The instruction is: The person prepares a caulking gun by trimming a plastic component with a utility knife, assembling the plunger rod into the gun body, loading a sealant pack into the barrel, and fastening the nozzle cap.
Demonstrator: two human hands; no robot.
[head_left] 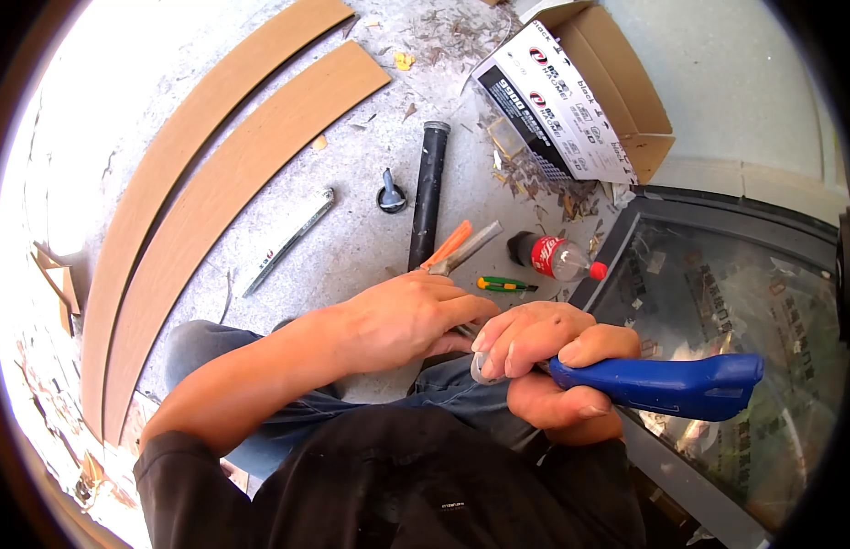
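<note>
My right hand (pixel 557 352) is closed round the blue handle (pixel 658 384) of what looks like a caulking gun. A pale round disc (pixel 481 368) shows beside its fingers. My left hand (pixel 416 320) is closed close to the right, touching or nearly touching it, at a thin metal part (pixel 463 330). From the top of the left fist sticks a hand tool (pixel 471 247) with one orange arm and one bare metal arm; its kind and lower end are hidden. Beyond lie a black tube (pixel 429 188) and a dark cap with a grey nozzle (pixel 390 194).
A silver sealant tube (pixel 287 242) and two curved brown boards (pixel 251 137) lie left. A green-yellow utility knife (pixel 507 285) and a cola bottle (pixel 557 258) lie ahead. At right are an open printed carton (pixel 571 101) and a dark-framed glass panel (pixel 718 284).
</note>
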